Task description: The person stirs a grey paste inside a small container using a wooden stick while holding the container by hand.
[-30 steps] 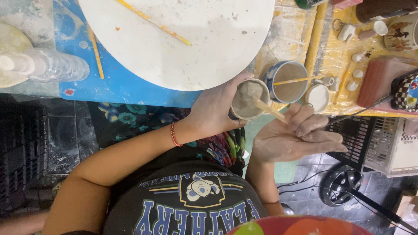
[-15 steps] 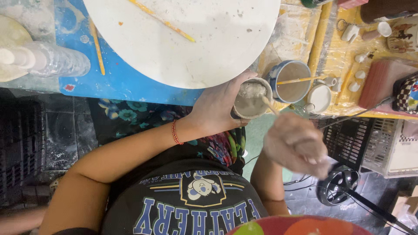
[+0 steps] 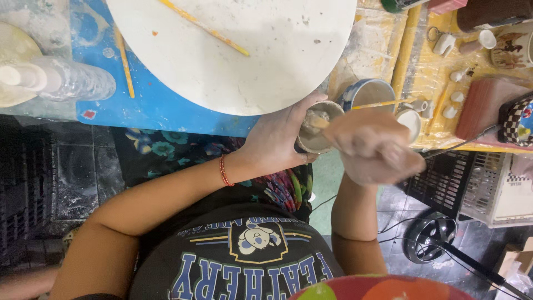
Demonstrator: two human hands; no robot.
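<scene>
Far left on the table [image 3: 166, 111]: clear plastic bottle [image 3: 61, 80] lying on its side, pale round lid [image 3: 14, 61] behind it, thin yellow stick [image 3: 124, 62] on the blue cover. Next, large white round board [image 3: 233, 50], speckled with smears, carrying a second yellow stick [image 3: 202, 26] laid diagonally. Below the board's edge, left hand [image 3: 277, 139], red thread bracelet [image 3: 224, 170] at the wrist, wrapped around a small cup [image 3: 317, 129] of grey-beige paste, held just off the table's front edge. Right beside it, right hand [image 3: 375, 147], blurred, closed into a loose fist above the cup's right rim, gripping a stick [image 3: 318, 121] dipped into the paste. Behind, blue-rimmed bowl [image 3: 366, 91] with a brush [image 3: 383, 103] across it, then a small white cup [image 3: 411, 119]. Further right, brown block [image 3: 486, 105] on yellow cover, black crate [image 3: 449, 178] below.
</scene>
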